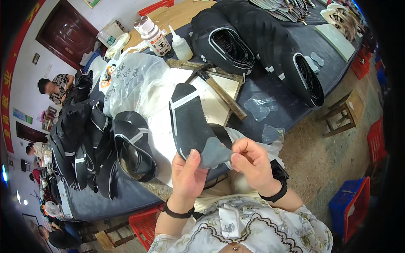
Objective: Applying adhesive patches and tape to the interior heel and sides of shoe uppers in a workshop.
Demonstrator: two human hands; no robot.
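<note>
Between my two hands is a black shoe upper (184, 120), standing up with a white strip across its top and a grey heel patch (212, 152) at its lower end. My left hand (187, 177) grips the lower edge, thumb laid on the grey patch. With thumb and fingertips, my right hand (252, 162) pinches the patch's pointed right end. Just beyond lies a hammer (222, 95) with a wooden handle, resting on a white board (230, 84). Left of the held piece, more black uppers (134, 143) sit nested together.
A pile of black uppers (74, 143) covers the table's left side; long stacked rows (263, 46) lie at the back. A plastic bag (139, 78), a squeeze bottle (182, 48) and clear patches (259, 107) are around. A stool (344, 113) and crates (348, 206) stand right.
</note>
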